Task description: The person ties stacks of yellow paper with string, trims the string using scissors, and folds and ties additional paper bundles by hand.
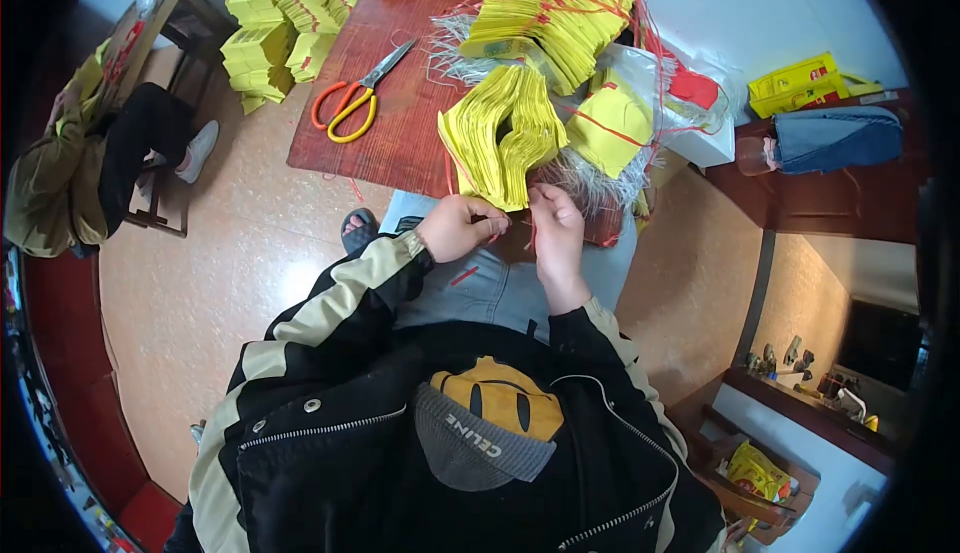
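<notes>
At the near edge of the table, my left hand (462, 229) is closed in a pinch, with a bit of red string showing at its fingertips. My right hand (557, 225) is a short way to its right, thumb and fingers pressed together on red string too. Just beyond both hands stands a bundle of folded yellow paper packets (505, 143), fanned around a gap in its middle. Red string shows along its left side. Scissors (362, 93) with one orange and one yellow handle lie to the left, blades pointing away.
A dark red wooden table (340, 148) holds a larger yellow stack (550, 18) and white fibrous strands (605, 178). More yellow bundles (285, 28) are piled at the back left. Another person (100, 153) sits at left. Folded denim (838, 139) lies at right.
</notes>
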Demonstrator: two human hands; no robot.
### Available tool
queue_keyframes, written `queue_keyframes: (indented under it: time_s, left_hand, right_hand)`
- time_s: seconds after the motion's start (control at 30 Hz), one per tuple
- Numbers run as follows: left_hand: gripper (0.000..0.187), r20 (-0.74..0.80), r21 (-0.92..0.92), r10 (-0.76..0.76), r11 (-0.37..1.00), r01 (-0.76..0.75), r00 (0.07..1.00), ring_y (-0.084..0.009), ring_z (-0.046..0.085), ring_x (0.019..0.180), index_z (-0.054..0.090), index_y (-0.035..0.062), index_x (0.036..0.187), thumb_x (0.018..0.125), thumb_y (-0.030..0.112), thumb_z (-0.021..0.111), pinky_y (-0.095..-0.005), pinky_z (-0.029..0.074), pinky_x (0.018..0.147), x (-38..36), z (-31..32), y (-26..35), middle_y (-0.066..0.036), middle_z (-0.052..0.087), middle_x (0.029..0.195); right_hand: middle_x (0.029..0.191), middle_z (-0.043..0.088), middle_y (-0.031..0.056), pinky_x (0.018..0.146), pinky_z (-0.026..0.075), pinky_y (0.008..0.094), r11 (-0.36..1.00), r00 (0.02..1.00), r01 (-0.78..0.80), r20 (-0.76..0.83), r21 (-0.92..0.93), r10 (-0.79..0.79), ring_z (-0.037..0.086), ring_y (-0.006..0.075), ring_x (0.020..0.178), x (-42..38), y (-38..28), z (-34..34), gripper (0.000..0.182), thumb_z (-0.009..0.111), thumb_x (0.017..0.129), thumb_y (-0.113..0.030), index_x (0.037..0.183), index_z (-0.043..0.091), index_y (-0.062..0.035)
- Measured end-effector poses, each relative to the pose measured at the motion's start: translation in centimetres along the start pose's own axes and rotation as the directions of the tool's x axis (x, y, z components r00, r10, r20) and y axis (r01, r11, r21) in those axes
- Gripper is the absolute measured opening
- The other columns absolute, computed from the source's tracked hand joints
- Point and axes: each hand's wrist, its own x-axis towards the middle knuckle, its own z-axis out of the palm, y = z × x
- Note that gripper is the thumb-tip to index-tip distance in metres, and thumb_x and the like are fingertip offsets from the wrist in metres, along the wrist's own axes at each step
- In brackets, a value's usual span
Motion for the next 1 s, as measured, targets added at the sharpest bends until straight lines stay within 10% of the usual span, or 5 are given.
queue_keyframes:
  time_s: [0.4,0.5,0.57,0.77,1.0]
  left_hand:
    - [0.022,-0.140,-0.166,0.040,0.984,-0.063,0.989,-0.0095,0.067,0.079,0.080,-0.0007,0.100,0.102,0.017,0.068,-0.0276,0.053,0.075,0.9,1.1,-0.1,-0.003,0.075,0.085]
    - [0.020,-0.032,-0.347,-0.255,0.909,0.229,0.966,-0.0097,0.063,0.075,0.078,0.0024,0.101,0.102,0.019,0.066,-0.0267,0.049,0.071,1.2,0.8,0.0,-0.001,0.071,0.085]
    - [0.019,0.031,-0.607,-0.260,0.762,0.225,0.965,-0.0100,0.060,0.074,0.075,0.0046,0.106,0.101,0.020,0.064,-0.0261,0.046,0.069,1.4,1.1,-0.6,0.001,0.068,0.086]
    - [0.019,0.114,-0.788,-0.235,0.571,0.231,0.965,-0.0091,0.061,0.078,0.074,0.0044,0.109,0.103,0.019,0.064,-0.0259,0.046,0.070,1.6,1.2,-0.3,0.001,0.069,0.090]
    - [0.025,-0.030,-0.518,-0.175,0.844,0.134,0.984,-0.0053,0.058,0.077,0.076,0.0019,0.108,0.108,0.025,0.066,-0.0232,0.045,0.069,1.8,0.5,-1.2,0.001,0.070,0.091]
  right_hand:
    - [0.101,0.077,0.0071,0.079,0.057,0.0259,0.960,0.988,0.096,0.142,-0.264,-0.060,0.071,0.0106,0.086,-2.4,0.5,-0.4,0.019,0.071,0.104,-0.010,0.109,0.076,0.0073]
    - [0.106,0.077,0.0085,0.075,0.058,0.0278,0.930,0.966,0.235,0.175,-0.282,-0.191,0.073,0.0129,0.084,-3.0,0.1,0.4,0.018,0.073,0.102,-0.011,0.107,0.076,0.0052]
    - [0.112,0.076,0.0124,0.074,0.060,0.0316,0.581,0.802,0.567,0.231,-0.584,-0.550,0.076,0.0195,0.084,-3.6,-0.3,0.7,0.013,0.074,0.099,-0.011,0.105,0.076,0.0012]
    - [0.116,0.075,0.0142,0.075,0.061,0.0383,0.283,0.699,0.630,0.369,-0.724,-0.612,0.077,0.0283,0.085,-3.5,-0.7,0.5,0.013,0.076,0.095,-0.015,0.102,0.078,-0.0039]
    - [0.116,0.075,0.0155,0.073,0.061,0.0360,0.174,0.632,0.712,0.511,-0.681,-0.583,0.077,0.0271,0.081,-3.3,-1.0,-0.3,0.012,0.077,0.094,-0.014,0.102,0.079,-0.0048]
